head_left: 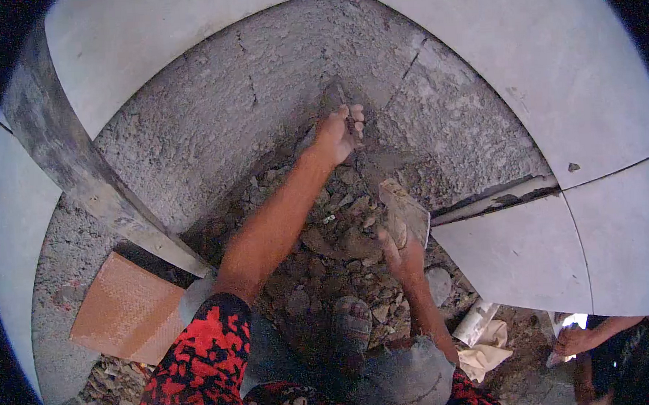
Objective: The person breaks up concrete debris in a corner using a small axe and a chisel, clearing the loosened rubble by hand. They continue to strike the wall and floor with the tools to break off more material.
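Note:
My left hand (341,133) reaches up to the rough grey wall corner, its fingers closed around a small trowel (336,95) whose dark blade lies close to the mortar. Lower and to the right, my right hand (403,253) grips a flat piece of board (404,211) with a pale edge and grey-brown smears on its face. Below both hands spreads a heap of broken rubble (333,231). The rough mortar wall (210,113) rises on both sides of the corner.
Large white tiles (511,259) border the wall. A long wooden plank (80,156) leans at left above an orange-brown tile (128,304). At lower right lie a crumpled cloth (486,348) and another person's hand (570,340). My foot (353,322) rests on the rubble.

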### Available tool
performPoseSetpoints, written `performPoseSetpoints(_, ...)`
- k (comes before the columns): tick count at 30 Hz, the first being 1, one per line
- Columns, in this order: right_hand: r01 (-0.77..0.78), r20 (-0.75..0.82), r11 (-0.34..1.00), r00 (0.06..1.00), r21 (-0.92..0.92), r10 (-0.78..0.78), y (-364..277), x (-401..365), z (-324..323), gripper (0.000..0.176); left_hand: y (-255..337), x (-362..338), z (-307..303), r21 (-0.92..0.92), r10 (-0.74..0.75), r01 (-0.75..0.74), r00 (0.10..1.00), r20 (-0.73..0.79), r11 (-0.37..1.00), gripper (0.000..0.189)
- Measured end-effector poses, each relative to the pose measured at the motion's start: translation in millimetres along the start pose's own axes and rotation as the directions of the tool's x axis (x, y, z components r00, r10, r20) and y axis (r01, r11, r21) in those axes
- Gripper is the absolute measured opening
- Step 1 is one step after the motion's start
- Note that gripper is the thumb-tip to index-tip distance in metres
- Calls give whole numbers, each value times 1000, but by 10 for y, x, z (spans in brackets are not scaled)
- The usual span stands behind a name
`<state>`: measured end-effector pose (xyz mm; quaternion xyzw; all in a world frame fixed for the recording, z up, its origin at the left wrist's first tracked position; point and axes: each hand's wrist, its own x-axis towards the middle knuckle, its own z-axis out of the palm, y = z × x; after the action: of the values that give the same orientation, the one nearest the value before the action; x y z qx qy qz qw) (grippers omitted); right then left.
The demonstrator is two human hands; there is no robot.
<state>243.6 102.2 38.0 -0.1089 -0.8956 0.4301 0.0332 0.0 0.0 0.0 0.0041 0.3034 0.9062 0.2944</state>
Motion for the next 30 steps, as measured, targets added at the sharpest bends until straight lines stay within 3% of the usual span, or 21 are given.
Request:
performPoseSetpoints(2, -143, 125, 990, 982, -11, 143, -49, 47, -10, 52, 65, -11, 7, -162, -79, 87, 995, 61, 983, 27)
performPoseSetpoints(3, -141, 126, 990, 982, 3, 140, 11, 126, 49, 52, 110, 26, 16, -149, -79, 87, 995, 56, 985, 27)
performPoseSetpoints(5, 67, -123, 964, 987, -256, -101, 164, 243, 86, 34, 103, 71, 110, -118, -71, 65, 996, -52, 991, 23)
performPoseSetpoints(6, 66, -122, 964, 988, -258, -100, 107, 295, 56, 34, 123, 45, 150, -121, -72, 65, 996, -53, 990, 23)
performPoseSetpoints(8, 157, -153, 983, 973, -95, -171, -40, 369, -22, 33, 140, -5, 212, 5, -84, 85, 993, -87, 996, 19)
performPoseSetpoints(9, 155, -150, 983, 974, -97, -168, -24, 353, -15, 33, 122, 6, 195, 2, -86, 87, 992, -89, 996, 19)
performPoseSetpoints(11, 253, -301, 955, 909, -155, -289, 54, 338, 5, 34, 87, 50, 174, 11, -51, 54, 985, -163, 999, 15)
performPoseSetpoints(14, 289, -345, 949, 884, -126, -315, 317, 445, 112, 35, 39, 91, 162, 1, -49, 50, 991, -124, 999, 14)
performPoseSetpoints(18, 188, -374, 978, 904, -85, -206, 492, 840, 413, 36, -69, 97, 195, -43, -59, 55, 994, -96, 998, 15)
performPoseSetpoints(20, -32, -106, 994, 994, -106, 21, 193, 909, 265, 35, -108, 58, 285, 40, -42, 48, 989, -143, 998, 15)
performPoseSetpoints(21, -30, -122, 995, 992, -98, 17, 102, 864, 207, 35, -58, 123, 307, 54, -41, 48, 991, -131, 997, 15)
performPoseSetpoints(23, 159, -303, 986, 938, -56, -168, 14, 592, 175, 34, -24, 173, 243, -171, -84, 55, 983, -166, 984, 14)
performPoseSetpoints(24, 177, -196, 942, 973, 285, -123, 20, 554, 149, 47, 22, 188, 206, -250, -65, 42, 994, -84, 967, 13)
performPoseSetpoints(25, 167, -188, 942, 975, 292, -115, 105, 563, 144, 47, 32, 172, 176, -250, -71, 45, 993, -95, 967, 13)
performPoseSetpoints(27, 311, -132, 947, 938, -82, -320, 367, 687, 174, 41, 65, 179, 210, -210, -42, 32, 998, -44, 977, 12)
performPoseSetpoints(28, 314, -435, 949, 859, 33, -269, 285, 802, 343, 42, 47, 197, 199, -204, -53, 44, 998, -38, 978, 12)
performPoseSetpoints(29, 306, -446, 952, 856, 30, -261, 261, 812, 314, 42, 18, 203, 195, -172, -16, 0, 996, -89, 985, 11)
performPoseSetpoints(30, 30, -251, 998, 967, -48, -42, 101, 816, 194, 40, 4, 230, 201, -133, 26, -44, 991, -135, 990, 10)
